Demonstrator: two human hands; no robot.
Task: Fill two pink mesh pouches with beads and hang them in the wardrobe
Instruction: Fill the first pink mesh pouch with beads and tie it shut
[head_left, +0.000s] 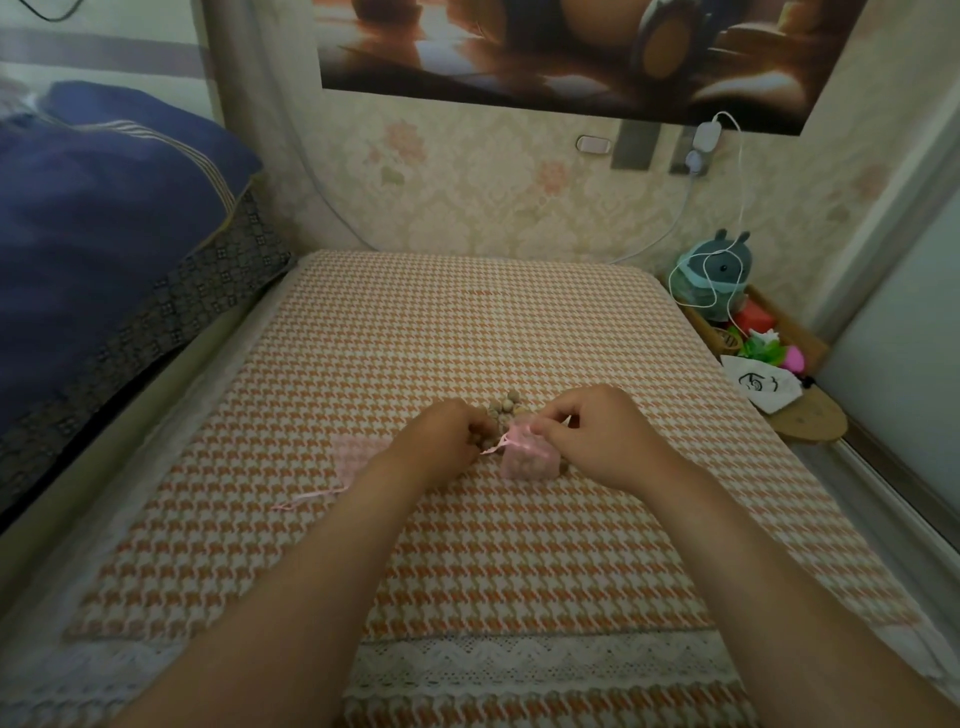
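Here, the pink mesh pouch (527, 457) stands plump, neck cinched.

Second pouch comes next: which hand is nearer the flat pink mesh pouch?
Left. The left hand is next to the flat pink mesh pouch; the right hand pinches the filled pouch.

Bed cover (467, 322): woven cloth, matt, orange/cream houndstooth, w/ white lace trim (519, 670) at near edge. Pouch (530, 460): sheer pink mesh, thin satin-ish ribbon (496, 446). 2nd pouch (358, 457): same mesh, lying flat. Beads (506, 405): matt, brownish, look like wood. Quilt (104, 218): navy cloth, smooth. Wall (493, 197): floral wallpaper, slight sheen. Cable (737, 171): glossy white plastic.
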